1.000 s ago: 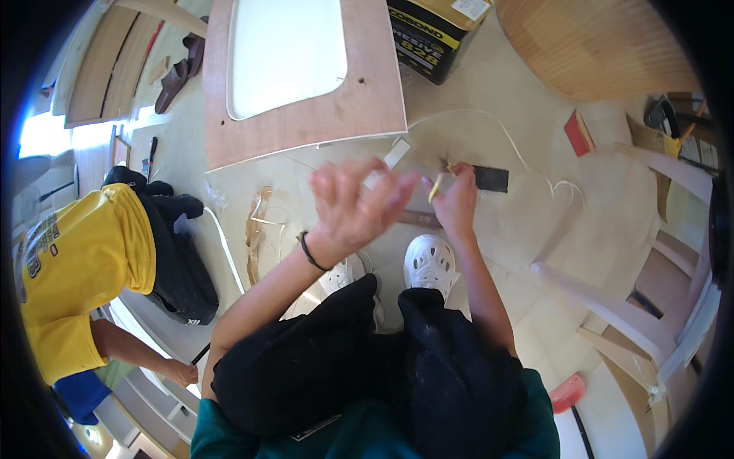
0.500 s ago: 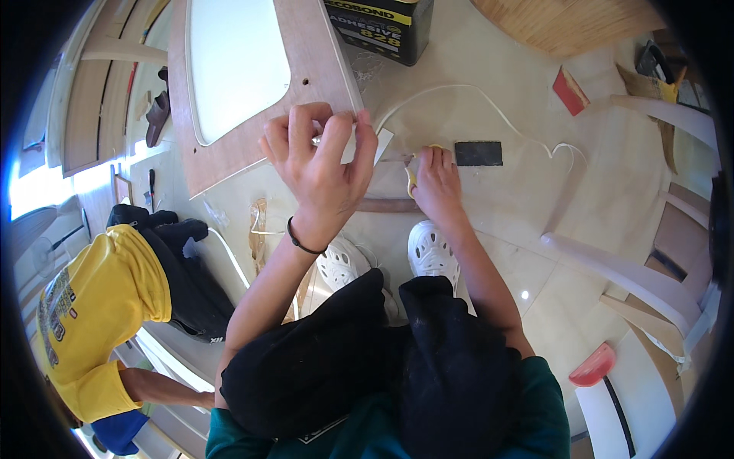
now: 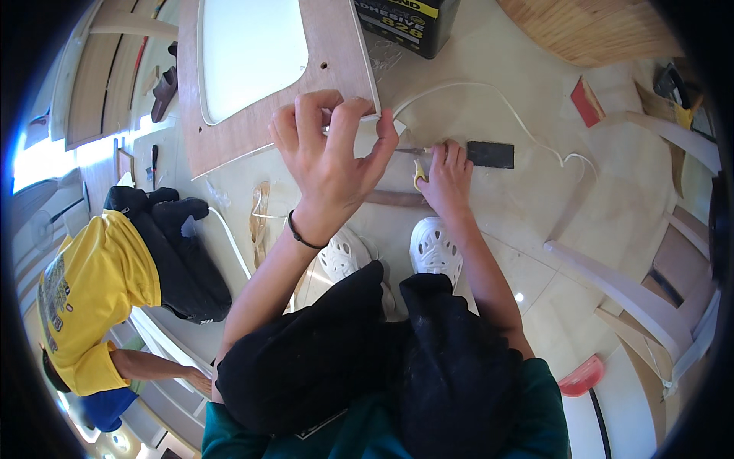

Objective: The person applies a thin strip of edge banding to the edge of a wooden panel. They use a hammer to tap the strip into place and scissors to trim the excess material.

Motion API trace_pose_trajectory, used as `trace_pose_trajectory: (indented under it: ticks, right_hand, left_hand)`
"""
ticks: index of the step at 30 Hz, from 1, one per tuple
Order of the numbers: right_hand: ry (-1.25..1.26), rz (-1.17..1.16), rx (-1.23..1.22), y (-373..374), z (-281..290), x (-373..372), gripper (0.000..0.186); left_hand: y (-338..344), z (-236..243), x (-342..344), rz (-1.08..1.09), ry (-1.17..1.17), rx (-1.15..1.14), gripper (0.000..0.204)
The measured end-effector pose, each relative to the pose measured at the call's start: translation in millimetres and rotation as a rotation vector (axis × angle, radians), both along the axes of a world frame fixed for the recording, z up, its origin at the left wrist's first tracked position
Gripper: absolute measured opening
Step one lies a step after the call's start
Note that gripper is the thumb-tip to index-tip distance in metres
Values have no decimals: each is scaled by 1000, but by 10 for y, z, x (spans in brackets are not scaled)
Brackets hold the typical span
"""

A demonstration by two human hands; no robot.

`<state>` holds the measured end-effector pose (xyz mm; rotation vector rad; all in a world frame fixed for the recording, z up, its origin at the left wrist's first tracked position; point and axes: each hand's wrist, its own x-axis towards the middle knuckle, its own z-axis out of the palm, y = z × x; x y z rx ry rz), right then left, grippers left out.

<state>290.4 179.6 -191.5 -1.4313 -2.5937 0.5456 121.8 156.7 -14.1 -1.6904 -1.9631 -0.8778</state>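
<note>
My left hand (image 3: 330,153), with a dark band at the wrist, is at the near right corner of a plywood panel (image 3: 336,46) with a white, round-cornered inset. Its thumb and index finger pinch a thin white edging strip (image 3: 489,90) at that corner; from there the strip curves off to the right over the floor. Down on the floor, my right hand (image 3: 449,177) is closed on yellow-handled scissors (image 3: 420,174), partly covered by the fingers. A black rectangular block (image 3: 490,154) lies just right of that hand, and a brown bar (image 3: 396,199) lies below it.
Behind the panel stands a dark adhesive can (image 3: 413,27). A round wooden top (image 3: 589,27), a red block (image 3: 588,101) and pale chair frames (image 3: 619,287) are at the right. On the left a person in a yellow shirt (image 3: 107,283) bends over white parts.
The view has shifted, so the panel, can and block appear farther right. My left fingers have closed in at the panel's corner. The right hand keeps hold of the scissors, near the same floor spot.
</note>
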Motion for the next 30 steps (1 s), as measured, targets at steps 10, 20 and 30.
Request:
trace_pose_trajectory:
  ticks: [10,20,30]
  right_hand:
    - [-50,36,-138,154,-20,-17,64]
    - [66,-6,-315,132,-24,13,53]
    - [15,183,-367,212,52,-2,48]
  left_hand:
    - [17,106,46,-25,-68,-40,26]
    - [-35,139,-35,-62,-87,-55,22]
    - [-157,337,-380,-151,-83,-163,47]
